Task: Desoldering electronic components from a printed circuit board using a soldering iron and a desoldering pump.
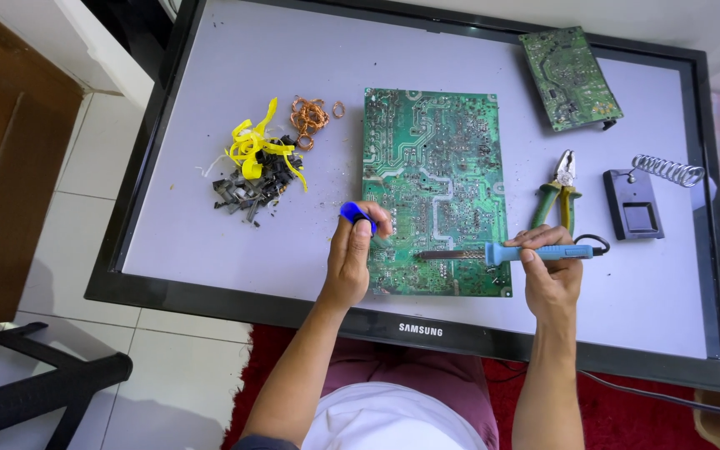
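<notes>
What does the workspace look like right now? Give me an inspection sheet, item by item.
Surface: flat television panel lying face up, used as a bench.
Job's things: large green circuit board; blue-handled soldering iron, tip on the board.
Clutter: small circuit board, pliers, iron stand, copper wire, yellow strips and dark scraps.
Grippers: left hand holds a blue tool; right hand grips the iron.
Cables: iron's black cord.
Surroundings: white tiles, red rug.

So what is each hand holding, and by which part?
Right hand: soldering iron, by its blue handle. Left hand: small blue tool, gripped low; only its top shows.
</notes>
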